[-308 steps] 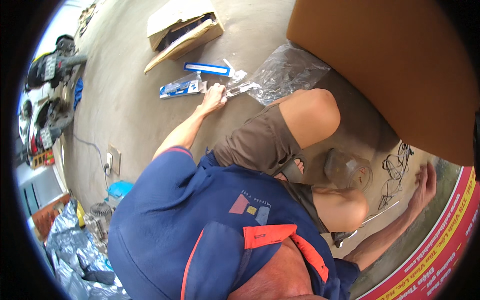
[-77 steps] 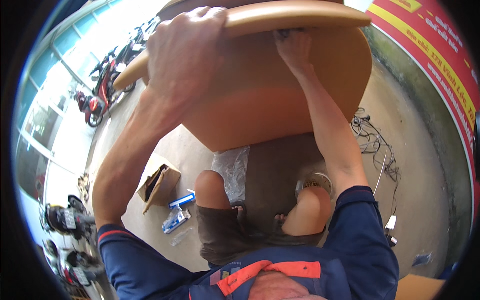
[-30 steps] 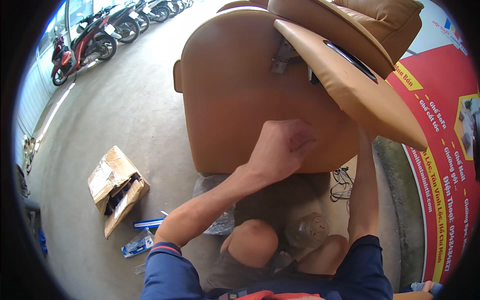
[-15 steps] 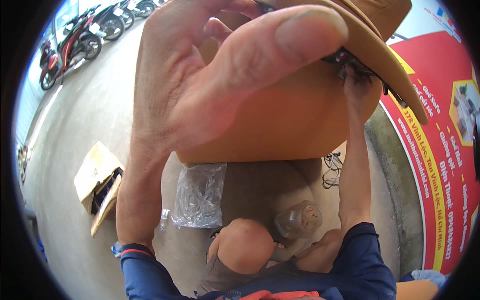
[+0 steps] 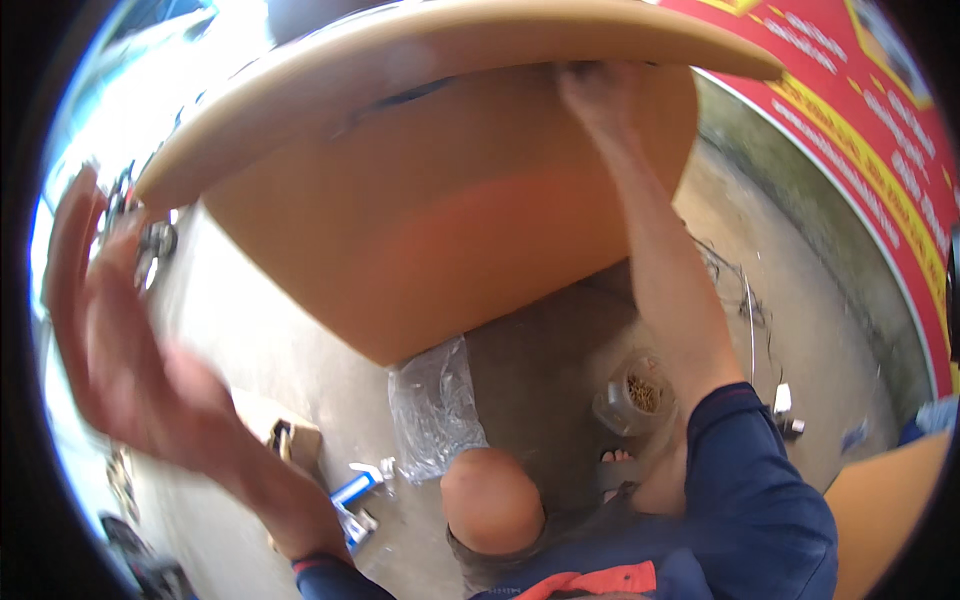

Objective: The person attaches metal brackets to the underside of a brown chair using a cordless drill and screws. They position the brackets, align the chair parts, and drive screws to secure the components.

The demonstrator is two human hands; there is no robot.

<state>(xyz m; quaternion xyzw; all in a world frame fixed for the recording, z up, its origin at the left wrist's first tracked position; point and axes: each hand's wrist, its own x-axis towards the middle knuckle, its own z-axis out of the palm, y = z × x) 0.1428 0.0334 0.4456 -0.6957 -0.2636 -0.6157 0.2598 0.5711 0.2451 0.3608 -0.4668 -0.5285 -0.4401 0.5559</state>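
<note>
A big tan upholstered chair point(image 5: 450, 230) fills the upper half of the view, tipped so its smooth underside faces the person, with a padded panel point(image 5: 450, 50) curving across the top. It looks tilted up off the concrete floor point(image 5: 560, 350) so the parts underneath can be reached. Along the right runs a red banner point(image 5: 860, 130) with yellow print.

The right hand point(image 5: 598, 95) is stretched up to the seam where the panel meets the chair body, fingers curled against that edge; whether it pinches something small or just presses there I cannot tell. The left hand point(image 5: 110, 340) is raised at the left, apart from the chair, blurred, palm open and fingers spread wide, holding nothing — seemingly ready to steady the tipped piece.

On the floor below lie a crumpled clear plastic bag point(image 5: 435, 410), just under the chair's lower edge, and a clear jar point(image 5: 632, 392) of small brownish pieces beside the right forearm — probably kept within reach. Further left sit an open cardboard box point(image 5: 290, 440) and blue-and-white packets point(image 5: 355, 495), with thin cables point(image 5: 745, 300) on the right
</note>
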